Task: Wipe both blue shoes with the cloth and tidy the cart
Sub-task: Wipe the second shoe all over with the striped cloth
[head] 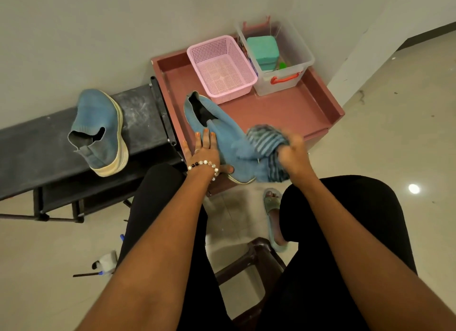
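One blue shoe [217, 128] lies on the front left part of the red cart tray [283, 108], its toe towards me. My left hand [203, 149] presses flat on its left side, with the thumb under the sole edge. My right hand [293, 155], blurred, grips a bunched blue striped cloth [267, 139] against the shoe's toe end. The second blue shoe [98, 130] lies on its side on the black bench [37, 145] to the left, with its cream sole to the right.
At the back of the cart stand an empty pink basket [222, 66] and a clear plastic box [278, 56] holding a green block. A wall runs behind. My knees, a brown stool [256, 261] and a sandalled foot [272, 214] are below.
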Demonstrator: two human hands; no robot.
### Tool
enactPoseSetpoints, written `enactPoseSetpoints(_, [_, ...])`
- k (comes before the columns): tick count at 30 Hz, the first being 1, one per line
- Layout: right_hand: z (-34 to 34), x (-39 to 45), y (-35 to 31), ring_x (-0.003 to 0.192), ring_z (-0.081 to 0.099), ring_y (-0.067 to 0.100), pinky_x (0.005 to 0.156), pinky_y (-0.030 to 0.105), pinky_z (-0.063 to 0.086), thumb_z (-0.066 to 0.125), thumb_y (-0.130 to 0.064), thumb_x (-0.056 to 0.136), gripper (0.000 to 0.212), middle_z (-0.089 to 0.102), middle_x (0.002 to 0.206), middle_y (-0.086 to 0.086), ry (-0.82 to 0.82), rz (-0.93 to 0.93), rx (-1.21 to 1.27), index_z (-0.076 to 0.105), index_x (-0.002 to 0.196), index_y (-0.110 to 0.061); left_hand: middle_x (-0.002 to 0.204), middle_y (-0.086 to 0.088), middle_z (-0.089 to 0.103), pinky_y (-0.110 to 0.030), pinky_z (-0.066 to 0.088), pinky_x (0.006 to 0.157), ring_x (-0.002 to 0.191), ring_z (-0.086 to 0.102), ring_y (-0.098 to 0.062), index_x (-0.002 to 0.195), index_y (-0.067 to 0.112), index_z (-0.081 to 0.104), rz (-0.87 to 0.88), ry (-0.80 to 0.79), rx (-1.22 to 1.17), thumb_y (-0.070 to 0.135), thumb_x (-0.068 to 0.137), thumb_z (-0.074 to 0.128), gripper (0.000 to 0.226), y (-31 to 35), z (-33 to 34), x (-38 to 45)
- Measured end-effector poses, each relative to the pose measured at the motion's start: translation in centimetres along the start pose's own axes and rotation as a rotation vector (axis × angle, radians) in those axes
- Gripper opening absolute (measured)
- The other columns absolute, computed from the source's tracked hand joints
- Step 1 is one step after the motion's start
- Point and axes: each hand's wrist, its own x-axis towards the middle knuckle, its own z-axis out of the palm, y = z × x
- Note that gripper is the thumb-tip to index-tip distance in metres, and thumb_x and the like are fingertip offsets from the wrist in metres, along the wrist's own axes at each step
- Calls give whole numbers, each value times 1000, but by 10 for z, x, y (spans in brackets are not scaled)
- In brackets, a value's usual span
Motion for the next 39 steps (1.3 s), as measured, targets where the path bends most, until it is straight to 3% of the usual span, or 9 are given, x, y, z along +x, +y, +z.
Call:
enactPoseSetpoints(4, [6,13,-25,88,60,10,79,28,52,43,3,84,35,63,94,-7,270,-185,246,56,107,-20,156,-2,-26,-60,-17,109,144,-21,-23,149,15,-19,-5,-1,-3,70,73,60,122,-2,2,2])
enactPoseSetpoints(7, [23,25,-15,109,57,19,95,37,48,46,0,86,45,60,119,4,-57,-284,-72,51,126,-20,155,-2,-28,-60,-18,108,144,-21,-22,148,14,-20,-18,-20,13,69,74,60,121,-1,1,3])
enactPoseSetpoints(10, [46,28,21,143,12,37,117,48,17,43,3,79,69,18,155,17,-480,-368,-770,31,146,-13,153,-4,-30,-63,-20,105,144,-21,-24,147,12,-21,-21,-33,35,64,79,59,118,1,-1,2])
enactPoseSetpoints(13, [55,15,32,143,-8,40,117,49,9,46,2,81,74,-2,158,12,-456,-354,-955,21,149,-12,154,-6,-28,-61,-22,103,144,-21,-25,148,9,-19,-31,-29,29,58,81,60,114,1,1,2])
enactPoseSetpoints(17, [54,8,30,143,-5,40,116,46,9,49,-7,84,72,-4,158,12,-440,-318,-1109,18,149,-9,155,-8,-27,-61,-17,108,144,-21,-26,149,9,-17,-47,-13,47,39,91,56,98,2,1,2])
enactPoseSetpoints(24, [85,68,16,141,-9,45,118,49,4,45,-16,93,64,-3,158,12,-439,-445,-1241,15,149,-5,153,-8,-31,-60,-18,109,143,-24,-26,147,6,-20,-29,-45,-2,64,73,64,126,4,-1,2])
enactPoseSetpoints(32, [47,44,21,144,-6,37,118,43,9,45,8,79,73,1,158,11,-637,-430,-1092,22,147,-4,153,-6,-31,-58,-19,110,143,-25,-24,147,8,-20,-32,-50,0,67,73,61,125,2,-2,1])
enactPoseSetpoints(36, [23,15,21,144,11,33,115,41,21,42,11,78,60,16,156,9,-714,-281,-955,46,136,-4,154,-5,-29,-56,-17,111,143,-23,-24,148,9,-19,-36,-6,-13,61,78,62,119,3,0,-2])
enactPoseSetpoints(39, [3,3,10,129,46,22,105,26,36,41,11,78,58,50,138,6,-625,-158,-770,57,129,-11,156,-3,-25,-54,-12,114,145,-19,-23,149,10,-14,-28,40,-44,55,81,63,112,3,0,-7])
